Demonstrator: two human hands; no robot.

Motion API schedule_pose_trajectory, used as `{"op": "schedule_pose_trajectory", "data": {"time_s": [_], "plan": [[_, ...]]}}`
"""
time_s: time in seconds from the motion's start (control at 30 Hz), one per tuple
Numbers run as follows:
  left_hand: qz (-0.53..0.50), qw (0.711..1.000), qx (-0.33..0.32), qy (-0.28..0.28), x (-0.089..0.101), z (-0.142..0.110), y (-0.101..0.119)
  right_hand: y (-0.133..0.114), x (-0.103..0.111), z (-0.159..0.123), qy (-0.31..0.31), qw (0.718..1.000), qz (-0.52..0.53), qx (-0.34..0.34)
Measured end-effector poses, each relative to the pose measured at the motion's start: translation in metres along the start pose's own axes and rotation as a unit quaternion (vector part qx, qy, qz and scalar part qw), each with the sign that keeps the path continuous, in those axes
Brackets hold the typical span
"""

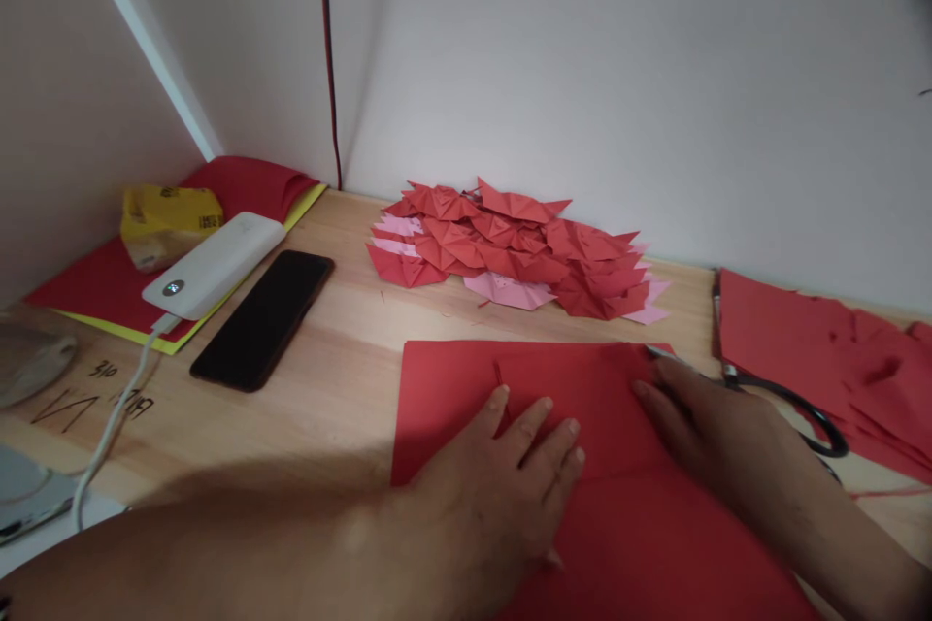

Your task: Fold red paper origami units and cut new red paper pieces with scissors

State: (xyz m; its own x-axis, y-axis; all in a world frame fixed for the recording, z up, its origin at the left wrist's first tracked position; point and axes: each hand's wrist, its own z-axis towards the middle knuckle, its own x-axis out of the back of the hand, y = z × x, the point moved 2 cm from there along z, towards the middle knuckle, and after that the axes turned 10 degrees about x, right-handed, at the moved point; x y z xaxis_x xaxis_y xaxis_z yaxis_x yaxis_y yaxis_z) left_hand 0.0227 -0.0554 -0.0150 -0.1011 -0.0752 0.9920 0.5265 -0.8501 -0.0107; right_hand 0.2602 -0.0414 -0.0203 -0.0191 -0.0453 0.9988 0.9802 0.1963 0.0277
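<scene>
My left hand (502, 475) lies flat on a large sheet of red paper (451, 388), its fingers slightly spread. A short dark red strand (499, 374) shows just beyond those fingertips. At the sheet's far right corner, my right hand (706, 417) is curled, with thumb and fingers closed at the paper's edge; its grip is partly hidden. Scissors with black handles (822, 427) lie beside and partly behind the right hand, and a grey metal tip shows near its fingers. A bend runs across the red paper between the two hands.
Folded red and pink paper pieces (502, 247) are heaped against the wall. More red paper (786, 330) lies at right. At left are a black phone (266, 320), a white power bank (218, 262) with a cable (120, 417), and a yellow packet (171, 218) on coloured sheets.
</scene>
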Motion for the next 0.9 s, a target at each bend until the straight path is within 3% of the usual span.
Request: {"op": "schedule_pose_trajectory", "data": {"time_s": [0.17,0.4,0.9], "plan": [[0.011,1.000,0.000,0.005,0.002,0.000,0.000,-0.007,0.001,-0.001,-0.014,0.999,-0.009,-0.035],[0.020,1.000,-0.010,0.007,0.003,0.001,-0.001,-0.019,0.008,-0.001,-0.085,0.988,-0.087,-0.099],[0.017,1.000,0.000,-0.009,0.007,0.002,-0.001,-0.027,0.019,0.004,-0.139,0.977,-0.095,-0.134]]}}
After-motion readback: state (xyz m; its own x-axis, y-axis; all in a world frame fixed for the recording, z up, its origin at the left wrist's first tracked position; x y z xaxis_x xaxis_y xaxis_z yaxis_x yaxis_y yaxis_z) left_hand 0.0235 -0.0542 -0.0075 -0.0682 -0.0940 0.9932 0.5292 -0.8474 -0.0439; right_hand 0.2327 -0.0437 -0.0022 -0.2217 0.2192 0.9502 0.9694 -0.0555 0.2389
